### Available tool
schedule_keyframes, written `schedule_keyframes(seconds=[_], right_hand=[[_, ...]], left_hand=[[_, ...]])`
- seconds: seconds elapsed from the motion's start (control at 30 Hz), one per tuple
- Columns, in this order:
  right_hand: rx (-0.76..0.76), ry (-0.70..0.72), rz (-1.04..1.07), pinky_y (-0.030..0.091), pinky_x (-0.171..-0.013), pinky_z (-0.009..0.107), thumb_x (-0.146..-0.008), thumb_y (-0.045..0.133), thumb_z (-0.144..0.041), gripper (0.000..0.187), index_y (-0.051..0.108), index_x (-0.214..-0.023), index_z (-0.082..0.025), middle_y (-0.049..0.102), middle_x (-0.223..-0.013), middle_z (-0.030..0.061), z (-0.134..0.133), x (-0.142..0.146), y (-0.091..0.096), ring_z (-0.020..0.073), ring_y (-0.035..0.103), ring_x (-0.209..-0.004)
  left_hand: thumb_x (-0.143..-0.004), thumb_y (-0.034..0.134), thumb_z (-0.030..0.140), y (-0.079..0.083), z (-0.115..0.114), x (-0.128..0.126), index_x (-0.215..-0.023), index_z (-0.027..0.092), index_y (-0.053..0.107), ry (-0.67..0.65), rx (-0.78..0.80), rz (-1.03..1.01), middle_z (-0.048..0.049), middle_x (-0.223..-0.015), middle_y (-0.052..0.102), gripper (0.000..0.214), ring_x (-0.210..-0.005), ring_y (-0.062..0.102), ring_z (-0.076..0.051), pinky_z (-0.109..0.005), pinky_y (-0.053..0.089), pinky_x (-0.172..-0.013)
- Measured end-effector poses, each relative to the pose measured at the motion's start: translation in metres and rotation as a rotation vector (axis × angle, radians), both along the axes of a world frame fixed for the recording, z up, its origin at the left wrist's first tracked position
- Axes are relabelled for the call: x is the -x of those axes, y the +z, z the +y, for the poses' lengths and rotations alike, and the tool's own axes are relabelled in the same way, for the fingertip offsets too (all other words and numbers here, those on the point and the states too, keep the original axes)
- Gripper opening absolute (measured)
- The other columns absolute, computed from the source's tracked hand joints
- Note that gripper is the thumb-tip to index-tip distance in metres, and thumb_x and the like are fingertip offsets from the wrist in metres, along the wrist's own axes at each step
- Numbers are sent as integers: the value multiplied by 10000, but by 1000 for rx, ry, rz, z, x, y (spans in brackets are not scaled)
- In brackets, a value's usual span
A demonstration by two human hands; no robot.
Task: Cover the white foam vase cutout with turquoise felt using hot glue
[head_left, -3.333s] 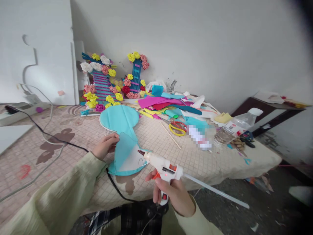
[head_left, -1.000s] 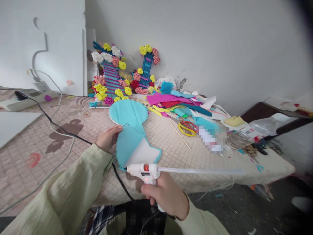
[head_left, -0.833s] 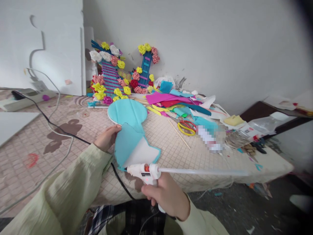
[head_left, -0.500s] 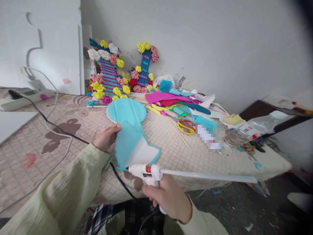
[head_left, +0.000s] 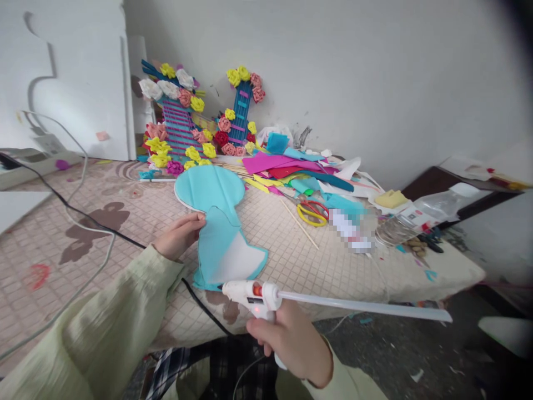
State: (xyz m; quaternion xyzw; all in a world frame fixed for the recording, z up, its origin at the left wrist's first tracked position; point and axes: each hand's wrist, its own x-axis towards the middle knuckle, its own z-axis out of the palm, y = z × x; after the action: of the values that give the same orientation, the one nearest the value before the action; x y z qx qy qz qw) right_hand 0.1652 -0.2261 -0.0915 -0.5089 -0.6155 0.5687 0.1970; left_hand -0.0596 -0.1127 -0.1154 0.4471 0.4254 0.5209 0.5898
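Observation:
My right hand [head_left: 293, 336] is wrapped around the grip of a white hot glue gun [head_left: 254, 294]. A long clear glue stick [head_left: 358, 306] juts out from its back, and a small red light glows on its body. The gun's nozzle lies by the lower edge of a turquoise-and-white cutout [head_left: 208, 186], which has a rounded top and a flared bottom. My left hand [head_left: 180, 236] pinches the edge of a turquoise sheet [head_left: 214, 233] that lies over the cutout's lower part. Some white surface shows beside the sheet.
A black cable [head_left: 120, 236] crosses the table on the left. Scissors [head_left: 312, 214], a thin stick [head_left: 300, 225] and heaped coloured paper [head_left: 287, 166] lie beyond the cutout. A plastic bottle [head_left: 420, 214] rests at the right. Flower-covered decorations [head_left: 179, 128] stand against the wall.
The glue gun's nozzle has shifted slightly right along the cutout's lower edge. My left hand keeps its pinch on the turquoise sheet. The whole view has shifted a little.

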Motion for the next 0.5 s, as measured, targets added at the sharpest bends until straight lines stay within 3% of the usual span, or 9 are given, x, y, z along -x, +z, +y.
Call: schedule_keyframes(seconds=[0.23, 0.5], right_hand=[[21, -44, 0, 362, -471, 181, -703, 465, -170, 321, 549, -1012, -154, 467, -536, -49, -5, -5, 0, 69, 418, -437], [47, -114, 32, 377, -458, 176, -698, 474, -176, 320, 557, -1006, -156, 472, -554, -43, -9, -9, 0, 70, 419, -450]], left_hand=[[-662, 593, 281, -11, -2, 6, -634, 170, 509, 50, -234, 176, 44, -556, 372, 142, -525, 304, -84, -230, 214, -473], [-702, 569, 280, -13, -3, 4, -644, 175, 505, 16, -270, 207, 38, -581, 365, 136, -564, 296, -95, -237, 221, -509]])
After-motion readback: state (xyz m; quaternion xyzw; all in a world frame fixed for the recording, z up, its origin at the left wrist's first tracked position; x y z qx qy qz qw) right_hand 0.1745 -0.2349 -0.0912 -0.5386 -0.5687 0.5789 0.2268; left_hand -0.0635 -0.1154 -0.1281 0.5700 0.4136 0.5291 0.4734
